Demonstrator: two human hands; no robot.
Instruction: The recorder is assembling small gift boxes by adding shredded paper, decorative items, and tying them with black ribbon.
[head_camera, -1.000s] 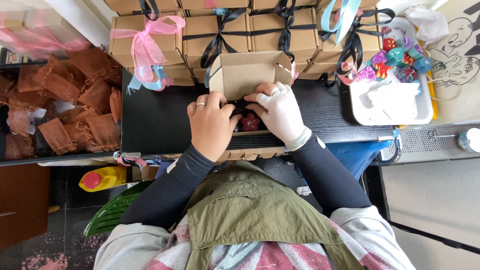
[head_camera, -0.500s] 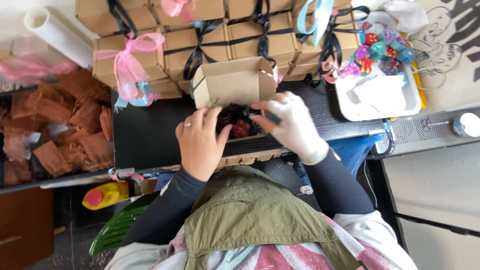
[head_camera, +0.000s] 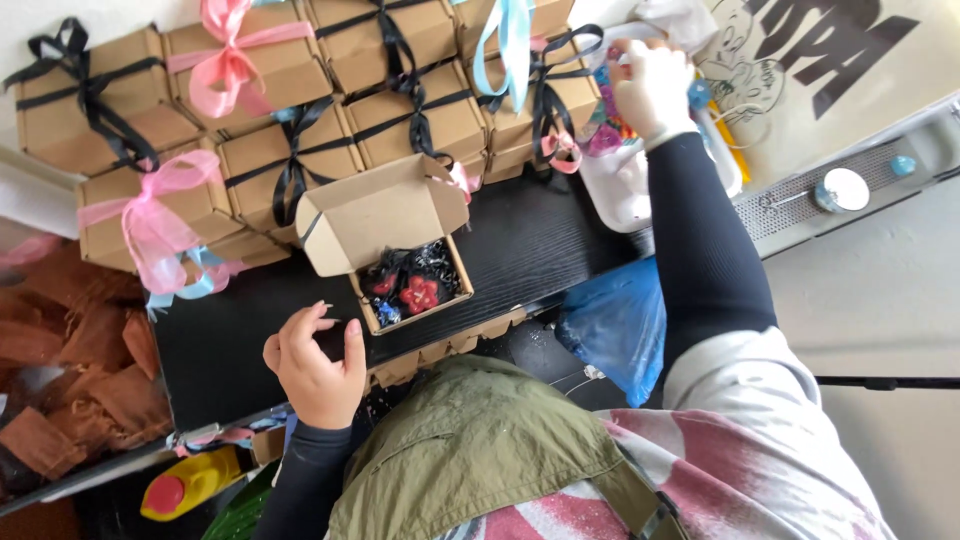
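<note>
A small brown cardboard box (head_camera: 372, 215) stands open on the black table (head_camera: 540, 245), its lid tipped back. Inside lie black shredded filler and small red flower-shaped pieces (head_camera: 418, 292). My left hand (head_camera: 315, 360) hovers over the table just left of and below the box, fingers loosely spread and holding nothing. My right hand (head_camera: 650, 85), in a pale glove, reaches out to the far right into a white tray (head_camera: 625, 195) of small colourful pieces. Its fingertips are down among them, and whether they grip one is hidden.
Closed cardboard boxes tied with black (head_camera: 395, 50), pink (head_camera: 235, 65) and light blue ribbons are stacked behind the open box. Brown crumpled pieces (head_camera: 70, 340) fill a bin at the left. A yellow bottle (head_camera: 195, 482) and a blue plastic bag (head_camera: 615, 325) sit below the table edge.
Both hands have left the open box. My right hand moved away to the tray at the far right; my left hand drew back toward my body. The view has shifted.
</note>
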